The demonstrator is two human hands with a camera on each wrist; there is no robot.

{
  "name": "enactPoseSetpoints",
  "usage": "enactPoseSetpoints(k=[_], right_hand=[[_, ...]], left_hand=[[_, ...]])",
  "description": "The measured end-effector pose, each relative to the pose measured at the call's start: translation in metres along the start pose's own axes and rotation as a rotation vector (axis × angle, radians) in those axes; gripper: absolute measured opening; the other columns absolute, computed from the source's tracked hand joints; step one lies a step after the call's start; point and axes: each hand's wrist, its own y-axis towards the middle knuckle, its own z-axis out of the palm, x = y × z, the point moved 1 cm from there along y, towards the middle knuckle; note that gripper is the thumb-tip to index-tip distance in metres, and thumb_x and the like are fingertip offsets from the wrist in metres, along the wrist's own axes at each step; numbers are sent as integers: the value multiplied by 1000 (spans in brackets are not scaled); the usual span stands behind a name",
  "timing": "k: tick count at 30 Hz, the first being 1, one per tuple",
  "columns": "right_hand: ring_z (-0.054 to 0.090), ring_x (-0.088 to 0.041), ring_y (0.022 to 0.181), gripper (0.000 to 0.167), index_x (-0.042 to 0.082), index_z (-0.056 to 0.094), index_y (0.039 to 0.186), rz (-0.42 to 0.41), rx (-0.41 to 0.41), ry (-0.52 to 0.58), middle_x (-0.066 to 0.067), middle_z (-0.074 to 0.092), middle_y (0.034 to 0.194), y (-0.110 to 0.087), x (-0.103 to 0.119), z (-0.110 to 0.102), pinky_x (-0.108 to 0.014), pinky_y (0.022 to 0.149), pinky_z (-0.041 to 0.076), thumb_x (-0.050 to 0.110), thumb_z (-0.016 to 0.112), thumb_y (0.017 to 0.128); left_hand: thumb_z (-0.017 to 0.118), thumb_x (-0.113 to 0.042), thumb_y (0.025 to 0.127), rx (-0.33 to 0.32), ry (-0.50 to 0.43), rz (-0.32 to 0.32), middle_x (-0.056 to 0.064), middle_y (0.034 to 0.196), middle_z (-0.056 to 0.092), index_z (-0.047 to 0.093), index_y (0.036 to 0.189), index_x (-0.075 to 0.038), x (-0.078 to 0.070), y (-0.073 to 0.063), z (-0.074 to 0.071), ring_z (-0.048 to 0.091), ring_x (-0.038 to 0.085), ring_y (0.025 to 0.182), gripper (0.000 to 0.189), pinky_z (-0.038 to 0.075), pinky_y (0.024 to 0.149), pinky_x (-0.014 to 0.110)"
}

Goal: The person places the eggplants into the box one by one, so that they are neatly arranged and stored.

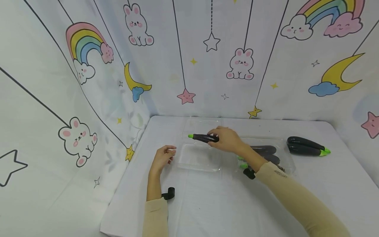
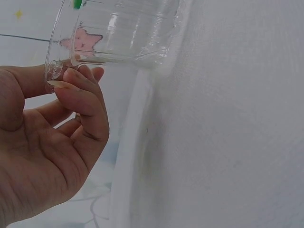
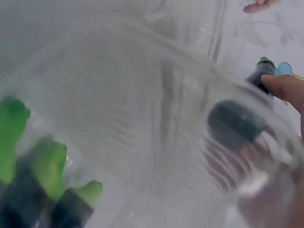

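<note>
My right hand (image 1: 226,140) grips a black toy eggplant (image 1: 202,137) with a green tip, which points left over a clear plastic clamshell box (image 1: 199,169). In the right wrist view, the thumb (image 3: 285,88) lies along the same eggplant (image 3: 263,71), partly seen through clear plastic. At the box's left side is my left hand (image 1: 163,159). Close up in the left wrist view, the left hand (image 2: 61,128) pinches the rim of the clear box (image 2: 118,35) between thumb and fingers. No eggplant shows inside the box's base.
A second clear tray (image 1: 287,148) holds several black eggplants (image 1: 263,150), partly hidden by my right forearm. Two more eggplants (image 1: 306,146) lie side by side at the right of the white table (image 1: 222,207). The box's lid (image 1: 204,123) lies spread toward the back curtain.
</note>
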Motion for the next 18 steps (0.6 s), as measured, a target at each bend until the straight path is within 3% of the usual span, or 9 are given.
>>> enactPoseSetpoints(k=[10, 18], right_hand=[[61, -15, 80, 42, 19, 75, 124, 11, 40, -64, -3, 70, 105, 10, 10, 19, -31, 62, 50, 40, 82, 89], [64, -17, 85, 44, 20, 73, 129, 43, 115, -142, -4, 71, 111, 21, 20, 34, -37, 72, 56, 41, 81, 91]], left_hand=[[66, -15, 102, -4, 19, -7, 24, 99, 66, 69, 127, 2, -3, -1, 0, 58, 25, 74, 30, 48, 60, 30], [66, -15, 102, 0, 30, -2, 25, 100, 66, 68, 128, 2, -4, -2, 1, 58, 22, 72, 31, 48, 60, 29]])
